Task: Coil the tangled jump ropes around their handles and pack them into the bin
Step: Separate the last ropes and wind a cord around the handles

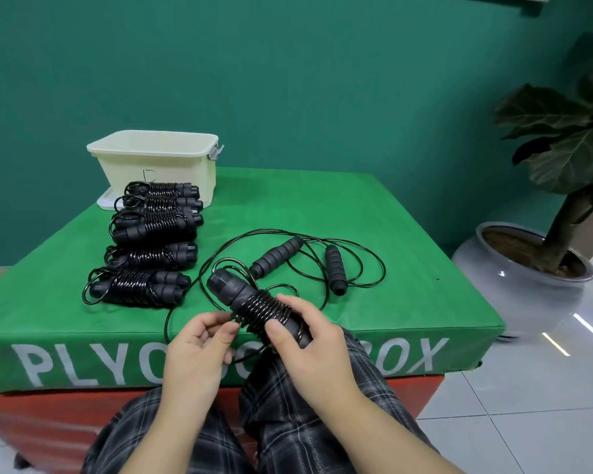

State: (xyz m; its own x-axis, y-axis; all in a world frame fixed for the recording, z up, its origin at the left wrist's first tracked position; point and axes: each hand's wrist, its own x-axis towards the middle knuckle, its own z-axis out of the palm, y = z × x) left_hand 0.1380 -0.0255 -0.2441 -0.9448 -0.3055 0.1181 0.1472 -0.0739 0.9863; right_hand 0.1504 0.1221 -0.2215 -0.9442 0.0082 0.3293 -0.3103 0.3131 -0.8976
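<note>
Jump rope in hand: our right hand curls round the paired handles over the near edge of the green box top, thumb pressing the wound coils.
Left hand: our left hand pinches the loose cord beside the coils.
Uncoiled rope: a second rope lies loose just behind.
Coiled ropes: we count several bundles in a row at left.
Bin: the cream bin stands behind them; we cannot see its contents.
Writing: "PLYO" and "OX" show on the front; a faint mark on the bin is unreadable.
</note>
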